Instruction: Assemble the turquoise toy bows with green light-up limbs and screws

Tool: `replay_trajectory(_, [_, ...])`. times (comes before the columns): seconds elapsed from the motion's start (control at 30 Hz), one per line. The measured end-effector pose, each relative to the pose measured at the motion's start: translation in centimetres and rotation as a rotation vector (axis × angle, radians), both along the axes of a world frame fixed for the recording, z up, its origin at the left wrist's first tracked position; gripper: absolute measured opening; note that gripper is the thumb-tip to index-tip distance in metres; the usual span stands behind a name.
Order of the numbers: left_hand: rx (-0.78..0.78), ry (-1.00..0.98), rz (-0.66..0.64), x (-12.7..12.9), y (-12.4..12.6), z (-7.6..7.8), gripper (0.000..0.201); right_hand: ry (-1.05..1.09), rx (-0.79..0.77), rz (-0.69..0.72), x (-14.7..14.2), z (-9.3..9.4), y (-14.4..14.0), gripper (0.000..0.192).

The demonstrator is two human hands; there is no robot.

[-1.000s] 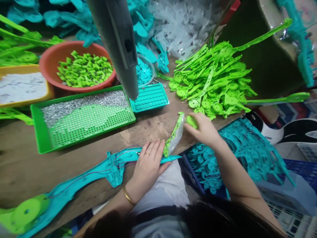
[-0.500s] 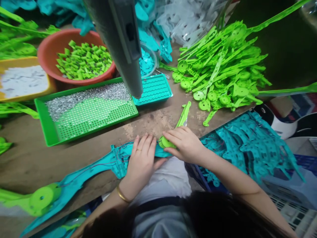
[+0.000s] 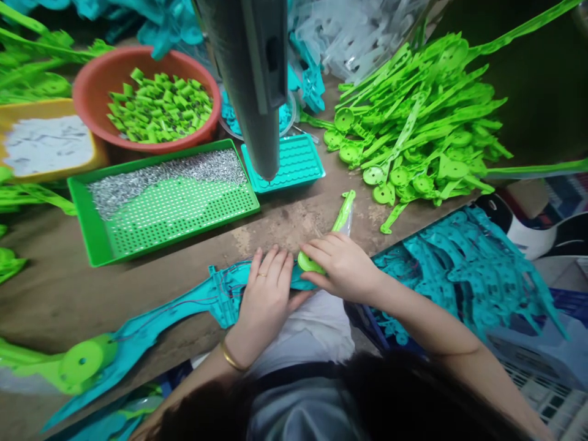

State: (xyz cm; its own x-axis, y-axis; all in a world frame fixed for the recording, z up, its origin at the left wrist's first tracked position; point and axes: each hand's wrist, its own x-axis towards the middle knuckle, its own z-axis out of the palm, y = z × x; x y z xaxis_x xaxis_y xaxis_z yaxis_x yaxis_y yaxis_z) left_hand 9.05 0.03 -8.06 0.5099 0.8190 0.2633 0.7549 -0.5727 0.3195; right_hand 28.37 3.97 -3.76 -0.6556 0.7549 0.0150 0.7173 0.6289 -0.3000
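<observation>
A long blue plastic shell with thin dark red wires along it lies across the front edge of the bench. My left hand grips its right part, fingers laid over the top and thumb at the near edge. At the shell's right end, my right hand holds the round end of a green plastic arm against the blue shell. The arm's narrow tip points away, beyond my fingers. Another green arm with a round hub sits on the shell's left end. My right fingertips partly cover the contact.
A green perforated tray holds small metal screws. Behind it are a red bowl of green pieces and a blue tray. A grey vertical tool hangs ahead. Green arms are heaped right, above stacked blue shells.
The view has shifted slightly, so the bench things appear a little further right. Both hands keep nearly the same hold on the blue shell and green arm.
</observation>
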Motion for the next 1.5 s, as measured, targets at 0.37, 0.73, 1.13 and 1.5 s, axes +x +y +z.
replay_trajectory(0.37, [0.005,0.021,0.01,0.1,0.0,0.3,0.063,0.184,0.168,-0.258,3.5,4.5,1.6,0.048])
replay_trajectory(0.73, [0.029,0.033,0.003,0.2,0.2,0.5,0.065,0.134,0.17,-0.209,4.0,2.9,0.9,0.045])
replay_trajectory(1.13, [0.013,-0.05,0.028,0.2,0.0,-0.3,0.072,0.039,0.088,-0.019,-0.2,-0.6,-0.6,0.046])
replay_trajectory(1.5, [-0.021,-0.053,0.031,0.1,-0.1,-0.4,0.074,0.032,0.053,-0.019,-0.3,-0.6,-0.7,0.046])
